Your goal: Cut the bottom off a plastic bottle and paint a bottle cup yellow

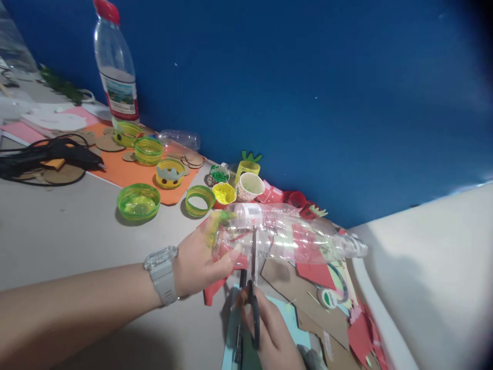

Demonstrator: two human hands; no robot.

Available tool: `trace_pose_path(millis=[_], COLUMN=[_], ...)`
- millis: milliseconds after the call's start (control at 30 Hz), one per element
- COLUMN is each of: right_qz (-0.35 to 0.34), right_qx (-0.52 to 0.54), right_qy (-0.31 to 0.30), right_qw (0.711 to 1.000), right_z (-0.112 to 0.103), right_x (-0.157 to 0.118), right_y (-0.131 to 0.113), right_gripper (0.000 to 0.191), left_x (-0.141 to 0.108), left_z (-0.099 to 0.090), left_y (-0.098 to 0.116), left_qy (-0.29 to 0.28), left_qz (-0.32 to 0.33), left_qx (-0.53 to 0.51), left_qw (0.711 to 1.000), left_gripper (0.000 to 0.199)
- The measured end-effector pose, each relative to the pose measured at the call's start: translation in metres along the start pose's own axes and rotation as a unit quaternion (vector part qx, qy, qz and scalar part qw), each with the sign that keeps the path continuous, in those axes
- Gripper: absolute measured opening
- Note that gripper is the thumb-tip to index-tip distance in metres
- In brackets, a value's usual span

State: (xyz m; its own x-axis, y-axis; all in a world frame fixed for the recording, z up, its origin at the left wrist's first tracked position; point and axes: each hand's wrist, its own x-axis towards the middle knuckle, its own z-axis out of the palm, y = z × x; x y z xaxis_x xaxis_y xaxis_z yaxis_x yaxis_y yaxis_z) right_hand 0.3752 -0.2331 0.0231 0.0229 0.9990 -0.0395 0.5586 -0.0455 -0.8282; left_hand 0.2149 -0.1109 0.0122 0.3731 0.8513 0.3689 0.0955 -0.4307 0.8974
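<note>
A clear plastic bottle [281, 231] lies sideways across the middle, its neck pointing right. My left hand [208, 254], with a grey watch on the wrist, grips the bottle near its base; yellow-green smears show on the fingers. My right hand [265, 324] holds black-handled scissors [253, 277] upright. Their blades reach the bottle wall just below a small barcode label [253, 211]; whether they pierce the plastic I cannot tell. Red paper [213, 290] lies beneath my left hand.
Yellow-green rings and cups [138, 203] sit left of the bottle, some on an orange sheet [123, 169]. Beyond are a black glue gun [57, 156] and a tall red-capped bottle [115, 72]. Cardboard [304, 293] and paper scraps lie at right. A blue wall [288, 92] rises behind.
</note>
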Motion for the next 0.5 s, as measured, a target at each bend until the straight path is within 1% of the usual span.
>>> trace_pose_path(millis=[167, 333, 400, 500], right_qz=[0.006, 0.004, 0.013, 0.044], right_qx=[-0.001, 0.026, 0.030, 0.043], right_qy=[0.009, -0.010, -0.001, 0.011], right_qw=[1.000, 1.000, 0.999, 0.998], right_z=[0.0001, -0.0018, -0.0024, -0.0022], right_x=[-0.0009, 0.0012, 0.0011, -0.0016], right_y=[-0.0005, -0.0033, -0.0046, -0.0048], right_gripper=[0.055, 0.056, 0.056, 0.057], left_x=[-0.0017, -0.0016, -0.0012, -0.0008], left_z=[0.0005, 0.0024, 0.0025, 0.0019], left_y=[-0.0005, -0.0032, -0.0026, -0.0002], left_qy=[-0.005, 0.007, 0.006, 0.004], left_qz=[-0.001, -0.020, -0.019, -0.027], left_qx=[-0.007, -0.011, -0.020, -0.030], left_qw=[1.000, 1.000, 1.000, 0.999], left_gripper=[0.042, 0.042, 0.042, 0.040])
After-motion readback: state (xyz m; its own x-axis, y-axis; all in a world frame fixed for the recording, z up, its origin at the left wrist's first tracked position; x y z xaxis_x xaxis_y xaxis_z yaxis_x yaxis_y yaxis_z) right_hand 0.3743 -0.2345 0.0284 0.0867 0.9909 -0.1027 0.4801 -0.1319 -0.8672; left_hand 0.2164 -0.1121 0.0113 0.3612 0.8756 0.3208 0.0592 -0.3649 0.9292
